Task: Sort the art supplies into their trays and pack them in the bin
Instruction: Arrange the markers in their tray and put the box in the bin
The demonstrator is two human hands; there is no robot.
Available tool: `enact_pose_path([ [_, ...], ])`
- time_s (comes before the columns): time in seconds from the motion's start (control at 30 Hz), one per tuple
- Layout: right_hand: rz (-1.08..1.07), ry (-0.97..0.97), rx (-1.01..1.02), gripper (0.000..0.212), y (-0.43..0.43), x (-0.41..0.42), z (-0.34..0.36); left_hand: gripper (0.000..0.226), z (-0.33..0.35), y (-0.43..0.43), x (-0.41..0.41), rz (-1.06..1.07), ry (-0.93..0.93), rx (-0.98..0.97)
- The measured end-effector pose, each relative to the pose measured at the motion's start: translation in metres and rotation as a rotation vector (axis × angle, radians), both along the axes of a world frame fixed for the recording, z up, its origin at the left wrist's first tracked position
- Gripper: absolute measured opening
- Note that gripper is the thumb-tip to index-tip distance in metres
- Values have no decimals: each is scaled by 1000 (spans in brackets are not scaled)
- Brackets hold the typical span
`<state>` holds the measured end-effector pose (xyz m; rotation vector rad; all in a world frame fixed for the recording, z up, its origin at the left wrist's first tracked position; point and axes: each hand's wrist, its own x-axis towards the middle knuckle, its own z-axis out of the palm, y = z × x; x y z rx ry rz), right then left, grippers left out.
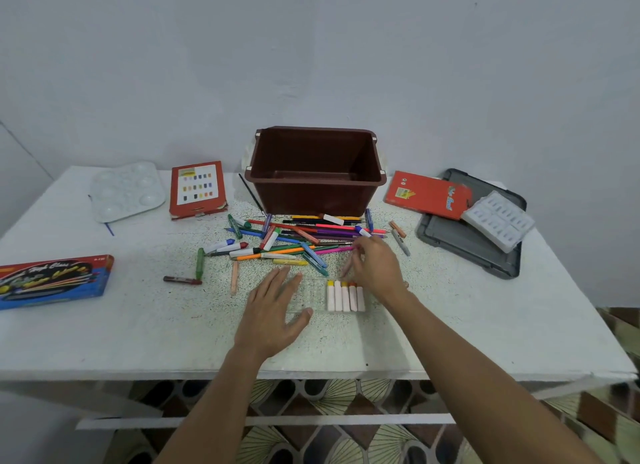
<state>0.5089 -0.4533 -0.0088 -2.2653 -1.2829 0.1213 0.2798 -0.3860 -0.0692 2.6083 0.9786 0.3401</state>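
The left hand [273, 311] lies flat with fingers spread, its fingertips on the left end of the clear plastic tray [313, 295]. This probably pins the light tray so it does not slide while it is filled.

Five white sticks with coloured tips [345, 296] lie side by side at the tray's right end, which leaves the left part free for more.

Just beyond the tray, the right hand [374, 266] has its fingers curled and pinches what looks like a pale pink stick [348, 268]. It is blurred, and angled down towards the tray as if to go in next.

The loose heap of coloured pens and crayons [294, 238] lies between the tray and the brown plastic bin [315, 200], within easy reach. The bin stands open at the far middle of the white table [104, 325], with nothing visible inside.
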Motion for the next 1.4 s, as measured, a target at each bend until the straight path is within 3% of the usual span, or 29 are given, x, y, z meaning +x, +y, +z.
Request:
enact_pose_path([
  [0.47, -120, -101, -231, 19, 25, 32, 9, 65, 1, 2, 1, 6, -28, 5],
  [0.93, -127, -21, -219, 28, 27, 38, 16, 64, 1, 2, 2, 14, -34, -9],
  [1.07, -179, 193, -47, 22, 29, 33, 16, 65, 1, 2, 1, 16, -31, -9],
  [1.23, -81, 603, 151, 56, 17, 7, 30, 65, 1, 2, 2, 13, -36, -9],
  [1.4, -2, 647, 90, 46, 8, -19, 22, 64, 2, 0, 2, 18, -23, -19],
])
